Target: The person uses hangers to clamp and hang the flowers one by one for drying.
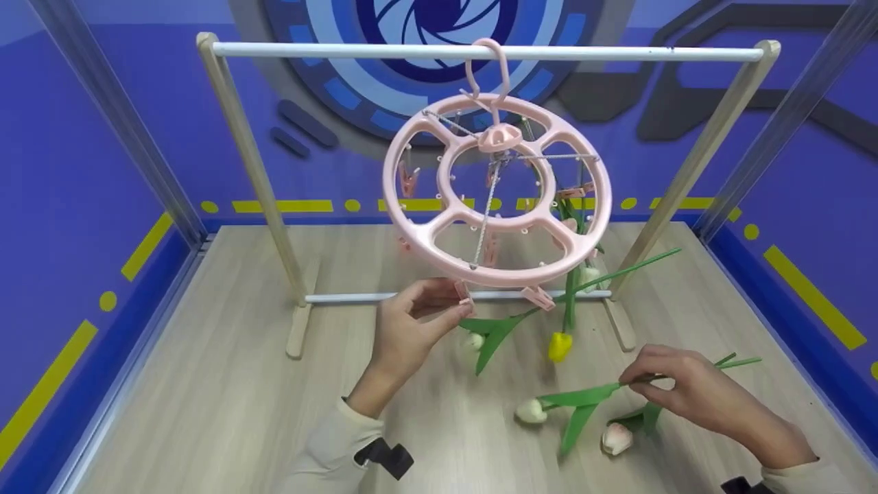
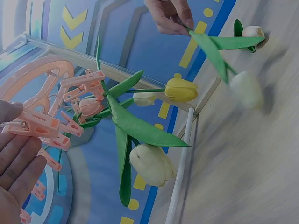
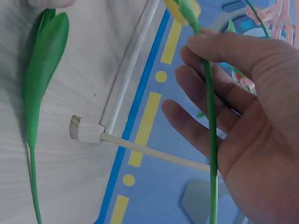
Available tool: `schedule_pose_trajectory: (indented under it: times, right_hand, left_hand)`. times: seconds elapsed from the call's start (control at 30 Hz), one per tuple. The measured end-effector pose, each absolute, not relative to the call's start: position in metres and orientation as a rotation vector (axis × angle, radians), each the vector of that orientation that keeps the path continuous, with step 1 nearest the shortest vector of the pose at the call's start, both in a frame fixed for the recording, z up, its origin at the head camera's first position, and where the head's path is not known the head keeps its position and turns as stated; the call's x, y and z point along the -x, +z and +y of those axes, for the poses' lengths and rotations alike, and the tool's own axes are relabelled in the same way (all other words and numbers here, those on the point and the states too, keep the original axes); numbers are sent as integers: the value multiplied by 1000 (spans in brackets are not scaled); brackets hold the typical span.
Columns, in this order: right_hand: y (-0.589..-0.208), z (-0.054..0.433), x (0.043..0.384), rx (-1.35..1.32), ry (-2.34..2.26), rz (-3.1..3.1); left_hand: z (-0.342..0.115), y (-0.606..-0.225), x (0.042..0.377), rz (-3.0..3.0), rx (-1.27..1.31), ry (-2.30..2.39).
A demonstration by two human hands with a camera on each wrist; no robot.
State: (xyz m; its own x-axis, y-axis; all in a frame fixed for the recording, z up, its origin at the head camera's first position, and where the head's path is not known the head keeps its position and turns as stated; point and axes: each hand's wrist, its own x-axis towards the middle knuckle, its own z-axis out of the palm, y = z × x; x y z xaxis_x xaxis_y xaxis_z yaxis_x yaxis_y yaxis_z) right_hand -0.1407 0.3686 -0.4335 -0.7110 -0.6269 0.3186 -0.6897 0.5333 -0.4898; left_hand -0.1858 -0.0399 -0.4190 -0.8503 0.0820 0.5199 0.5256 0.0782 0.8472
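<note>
A round pink clip hanger (image 1: 507, 276) hangs from a white rod. At its front rim my left hand (image 1: 408, 333) pinches a pink clothespin (image 1: 464, 293) between thumb and fingers; the left wrist view shows this clothespin (image 2: 35, 122) up close. My right hand (image 1: 699, 394) holds a white tulip (image 1: 531, 412) by its green stem, the bloom pointing left. In the right wrist view thumb and index finger pinch that stem (image 3: 210, 107). Bloom down beneath the hanger are a yellow tulip (image 1: 560, 347) and another white tulip (image 1: 473, 341), near another pink clothespin (image 1: 538, 298).
A pink tulip (image 1: 617, 438) lies on the wooden table (image 1: 226, 412) below my right hand. The rack has wooden legs (image 1: 254, 158), a white top rod (image 1: 343, 51) and a lower white bar (image 1: 350, 298). Blue patterned walls (image 1: 89, 171) enclose the table.
</note>
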Motion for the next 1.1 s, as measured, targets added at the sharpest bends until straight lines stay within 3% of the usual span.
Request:
schedule_pose_trajectory:
  times: [0.53, 1.1]
  right_hand:
    - [-400, 317, 139, -1197, 979, -2564]
    - [-381, 259, 171, -1234, 845, -2283]
  left_hand:
    - [-38, -417, 185, -2010, 630, -1799]
    - [-37, -416, 185, -1983, 631, -1828]
